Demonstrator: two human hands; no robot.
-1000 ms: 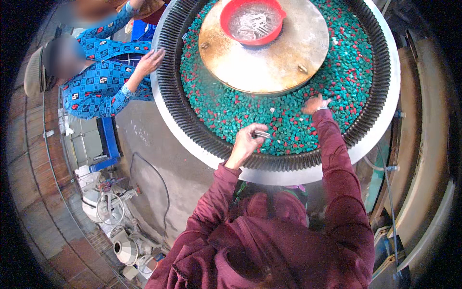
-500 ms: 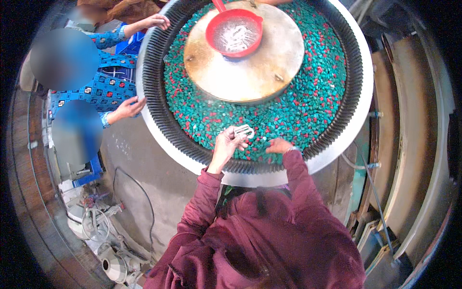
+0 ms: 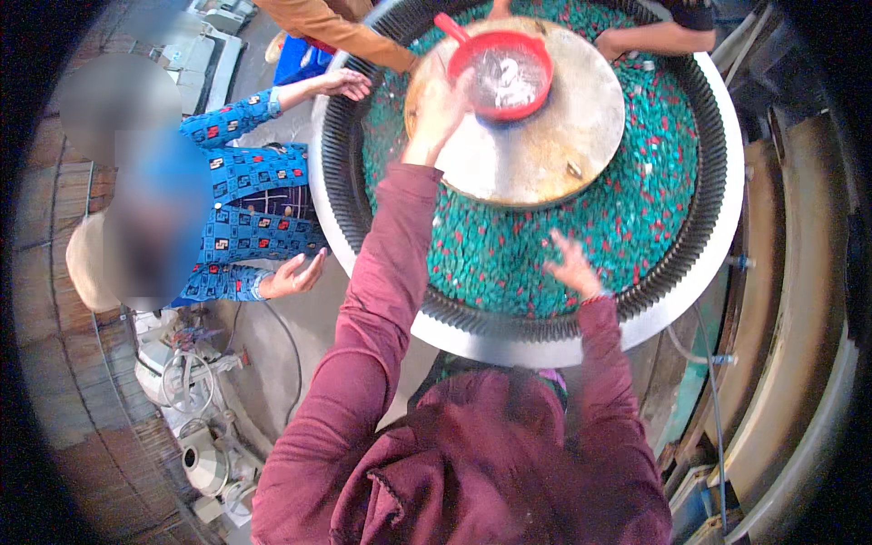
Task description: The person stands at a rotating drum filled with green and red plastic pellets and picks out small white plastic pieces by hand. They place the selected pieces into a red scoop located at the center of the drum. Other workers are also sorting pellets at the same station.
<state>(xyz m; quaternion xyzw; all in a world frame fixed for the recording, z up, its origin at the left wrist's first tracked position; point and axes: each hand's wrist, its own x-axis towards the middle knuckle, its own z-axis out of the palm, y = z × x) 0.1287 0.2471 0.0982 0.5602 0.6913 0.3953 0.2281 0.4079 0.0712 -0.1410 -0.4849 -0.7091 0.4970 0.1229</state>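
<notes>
A red handled pan stands on the round, stained metal disc. Inside it lie several pale, shiny looped pieces. My left hand is stretched out to the pan's left rim, its fingers smeared by motion; whether anything is in them cannot be made out. Over the near part of a large round tub, my right hand has its fingers spread and holds nothing. Beneath it lie small green and red chips that surround the disc.
At left, a person in a blue patterned shirt holds both hands near the rim. A brown-sleeved arm reaches to the disc's far left. Another person's arm enters the tub at far right. Machine parts stand at lower left.
My left hand has moved forward from above the chips, where it held a pale looped piece, to the pan. My right hand has lifted and spread its fingers. Other arms now reach in.
</notes>
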